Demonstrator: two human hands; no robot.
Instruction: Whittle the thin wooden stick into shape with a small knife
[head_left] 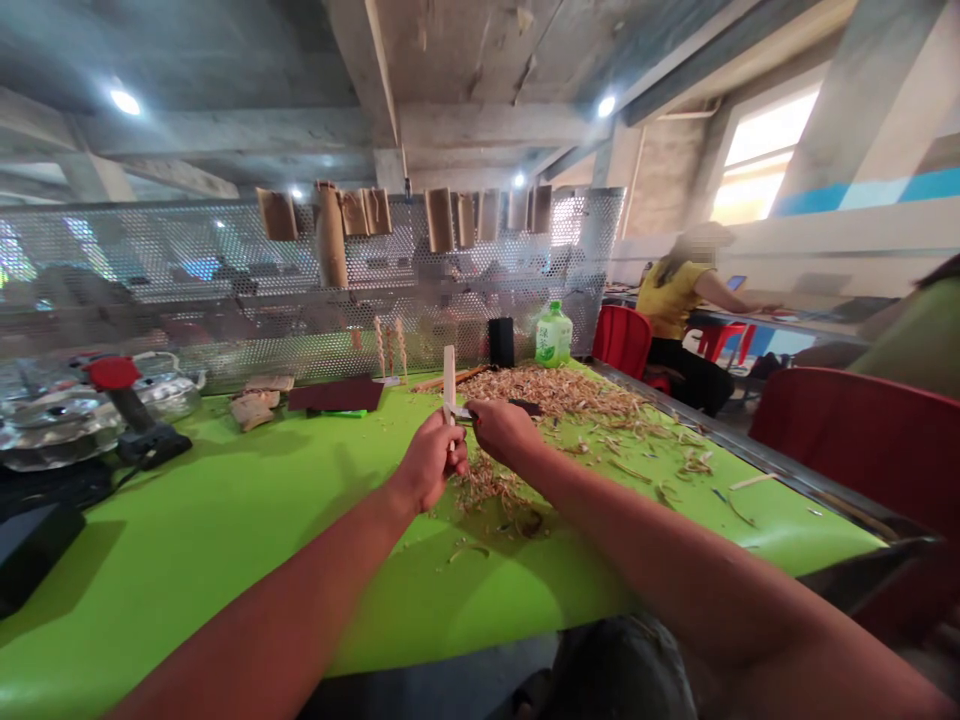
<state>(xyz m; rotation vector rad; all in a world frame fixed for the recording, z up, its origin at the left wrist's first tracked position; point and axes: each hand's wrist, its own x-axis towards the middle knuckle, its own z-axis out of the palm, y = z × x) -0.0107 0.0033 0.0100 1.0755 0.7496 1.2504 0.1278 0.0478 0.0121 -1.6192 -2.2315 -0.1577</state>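
My left hand [433, 460] is closed around the lower end of a pale wooden stick [448, 372], which stands upright above my fist. My right hand [501, 428] is closed on a knife [525, 407] with a dark handle; its blade meets the stick near my left fingers. Both hands hover over a bright green table [225, 520]. A heap of wood shavings [559, 392] lies just beyond and under my hands, spreading to the right.
A perforated metal screen [187, 290] with hanging brown pieces backs the table. A green bottle [553, 335], a black box [501, 342], a dark red sheet [336, 396] and a red-topped tool [124, 395] stand near it. A person in yellow [679, 300] sits at the right among red chairs [862, 440].
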